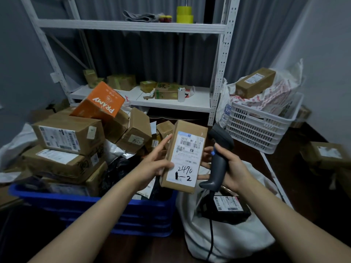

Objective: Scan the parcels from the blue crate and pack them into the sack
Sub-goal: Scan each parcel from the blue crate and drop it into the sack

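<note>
My left hand point(154, 164) holds a long brown cardboard parcel point(185, 155) upright by its left edge, its white shipping label facing me. My right hand point(232, 168) grips a dark grey barcode scanner point(218, 158) by the handle, its head beside the parcel's right edge. Some right fingertips touch the parcel's right side. Below left is the blue crate point(95, 205), heaped with cardboard boxes, an orange box point(99, 100) and grey mailers. The white sack point(228, 238) lies open under my right hand, with a dark labelled parcel point(228, 205) inside.
A white metal shelf rack point(171, 99) with small boxes and yellow tape rolls stands behind. A white perforated crate point(260, 126) holding a bagged load and a brown box sits at right. More boxes point(328, 154) lie on the dark floor at far right. The scanner cable hangs down over the sack.
</note>
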